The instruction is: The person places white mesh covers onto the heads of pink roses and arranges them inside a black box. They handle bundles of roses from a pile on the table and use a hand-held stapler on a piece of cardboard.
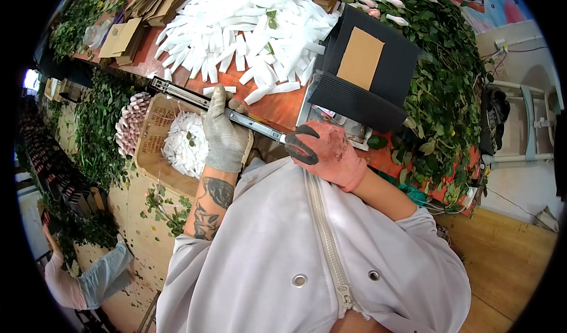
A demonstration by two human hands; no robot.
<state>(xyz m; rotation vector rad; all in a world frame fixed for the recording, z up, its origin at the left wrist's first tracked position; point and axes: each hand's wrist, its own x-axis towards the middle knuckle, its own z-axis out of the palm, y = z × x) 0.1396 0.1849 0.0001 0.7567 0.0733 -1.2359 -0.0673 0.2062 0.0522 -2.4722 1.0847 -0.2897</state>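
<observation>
My left hand (225, 133), in a grey glove, is closed around the middle of a long metal stapler (255, 125). The stapler slants across in front of my body, with its dark, narrow far end pointing up and left over the table's edge. My right hand (328, 154), in a red glove with black fingers, is closed at the stapler's near right end. The right fingertips partly hide that end. Just beyond, a big pile of flattened white sleeves (248, 28) lies on the red table (283, 109).
Black corrugated sheets with a brown card (359, 58) stand at the right. Leafy rose stems (443, 85) heap beyond them. Below left is a yellow basket (150, 129) of white scraps. Cardboard pieces (156, 2) lie at the back. Another person (88, 280) is at lower left.
</observation>
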